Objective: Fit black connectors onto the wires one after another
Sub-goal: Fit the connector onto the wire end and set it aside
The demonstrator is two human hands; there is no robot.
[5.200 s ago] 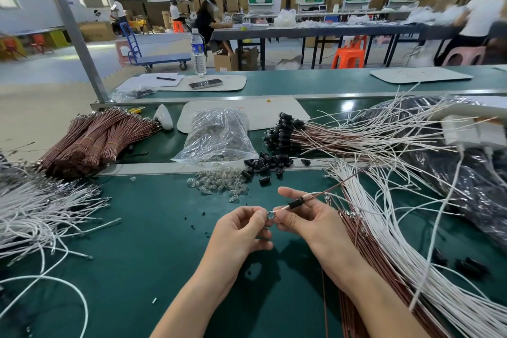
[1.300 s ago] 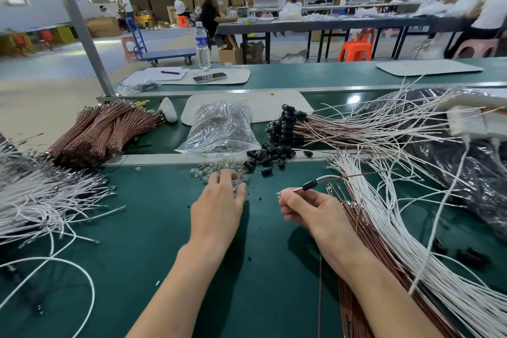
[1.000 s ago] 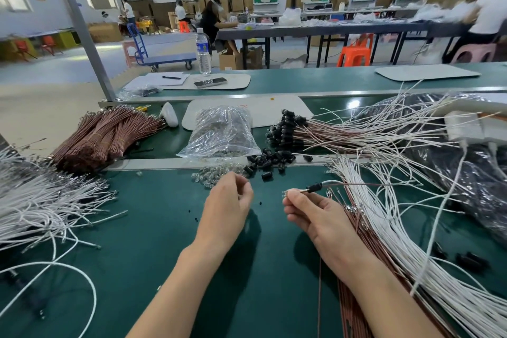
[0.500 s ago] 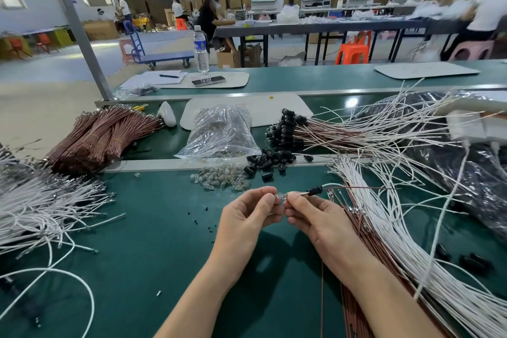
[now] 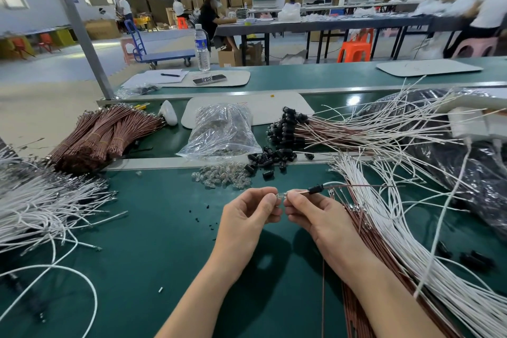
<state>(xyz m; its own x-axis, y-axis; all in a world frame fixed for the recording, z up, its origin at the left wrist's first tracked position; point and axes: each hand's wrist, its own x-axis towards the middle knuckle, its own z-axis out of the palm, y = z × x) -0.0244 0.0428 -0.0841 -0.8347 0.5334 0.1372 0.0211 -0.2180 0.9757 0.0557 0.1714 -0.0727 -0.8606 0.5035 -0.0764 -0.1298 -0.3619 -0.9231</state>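
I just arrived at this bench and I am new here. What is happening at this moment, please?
A person is assembling wires at a green table. The left hand pinches what looks like a small clear bulb at the end of the wire that the right hand holds. A black connector already sits on that wire. Just beyond the hands lie loose black connectors and more bulbs, with white wires to the right.
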